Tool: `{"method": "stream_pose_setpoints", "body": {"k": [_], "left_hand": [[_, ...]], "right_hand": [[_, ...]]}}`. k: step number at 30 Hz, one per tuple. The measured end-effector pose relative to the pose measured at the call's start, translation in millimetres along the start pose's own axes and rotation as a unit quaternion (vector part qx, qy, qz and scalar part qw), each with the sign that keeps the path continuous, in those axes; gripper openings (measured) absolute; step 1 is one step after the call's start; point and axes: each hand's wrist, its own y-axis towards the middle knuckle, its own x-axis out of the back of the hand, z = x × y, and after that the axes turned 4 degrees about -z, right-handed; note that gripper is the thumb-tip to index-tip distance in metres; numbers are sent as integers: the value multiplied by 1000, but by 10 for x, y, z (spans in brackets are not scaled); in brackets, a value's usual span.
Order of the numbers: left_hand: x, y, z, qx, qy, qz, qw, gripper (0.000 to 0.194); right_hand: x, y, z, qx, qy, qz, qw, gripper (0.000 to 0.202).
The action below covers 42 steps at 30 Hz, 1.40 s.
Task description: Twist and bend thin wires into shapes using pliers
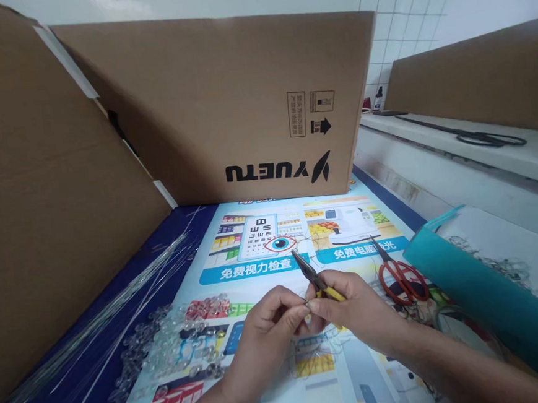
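My right hand [355,300] is closed around needle-nose pliers [308,270] with yellow handles, their dark jaws pointing up and away to the left. Its thumb and finger also meet my left hand [276,319] at a tiny piece [307,303], too small to name. My left hand is closed in a pinch on that piece. Loose thin wire [324,346] shows just below the hands. To the left, clear round beads [168,343] are spread over a printed poster [252,290]. Red-handled scissors [403,281] rest right of my right hand.
Long thin wires [131,293] lie on the dark blue surface at left. Tall cardboard panels [187,108] stand behind and at left. At right is a teal-sided box [481,296] with tangled wire pieces. A black cable [482,138] lies on the white ledge beyond.
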Motion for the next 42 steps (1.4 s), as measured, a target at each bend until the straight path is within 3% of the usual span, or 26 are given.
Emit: {"method": "stream_pose_setpoints", "body": {"k": [7,17,20,29,37,42], "left_hand": [[71,71,10,34,-7,34,999,9],[137,62,-13,9,71,47,996,9],[188,59,-17,3,97,44,994,14],[282,120,54,-6,136,-99,986,13],[311,86,-39,-72,99,-228,966,19],[323,58,-80,-93,88,-242,962,21]], "right_hand": [[0,46,8,0,-76,-30,997,2],[2,12,-18,26,-111,-46,992,3],[38,24,-8,27,-168,-71,983,3],[197,109,-135,38,-304,-114,945,5],[252,154,-125,6,-221,-136,966,4],[234,158,-189,10,-214,-152,965,3]]}}
